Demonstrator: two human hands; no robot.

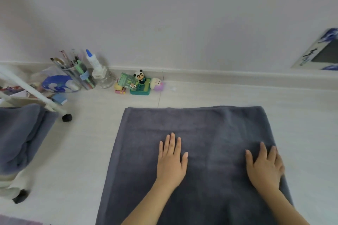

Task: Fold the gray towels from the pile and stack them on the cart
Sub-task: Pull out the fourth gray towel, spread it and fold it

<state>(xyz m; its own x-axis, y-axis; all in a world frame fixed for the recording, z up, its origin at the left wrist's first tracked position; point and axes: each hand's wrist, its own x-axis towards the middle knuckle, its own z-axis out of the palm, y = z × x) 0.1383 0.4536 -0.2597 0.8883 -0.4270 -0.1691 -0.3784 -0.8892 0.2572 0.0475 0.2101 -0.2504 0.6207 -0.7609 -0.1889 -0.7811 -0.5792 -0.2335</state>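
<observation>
Right now a gray towel point(192, 160) lies spread on the pale floor point(82, 151), and both hands rest flat on it. The left hand point(172, 160) presses near the middle of the cloth with fingers straight and close together; the right hand point(265, 166) lies near the right edge, fingers spread, the outer ones reaching the border. Neither grip is closed on anything: palms are down and nothing is pinched. This looks like smoothing before a fold, or flattening a fold just made; a faint crease runs across the far part.

Risks, as I judge them: the right hand sits so near the edge that a sideways sweep could drag the border inward and skew the rectangle, so that the next fold comes out crooked. Uneven pressure from the 2 palms could push a ridge up between them. The smooth floor may also let the whole towel slide.

At the left, a cart point(36, 95) with white rails and black wheels carries more gray towels point(22, 133); whether those are folded or loose is hard to say, since that side is blurred. The towel's near edge is cut off by the bottom of the view, so its full length and how many layers it has cannot be told. Small toys point(140, 83) and a cup of pens point(80, 73) stand along the wall, well apart from the towel. A pile is not clearly in view.
</observation>
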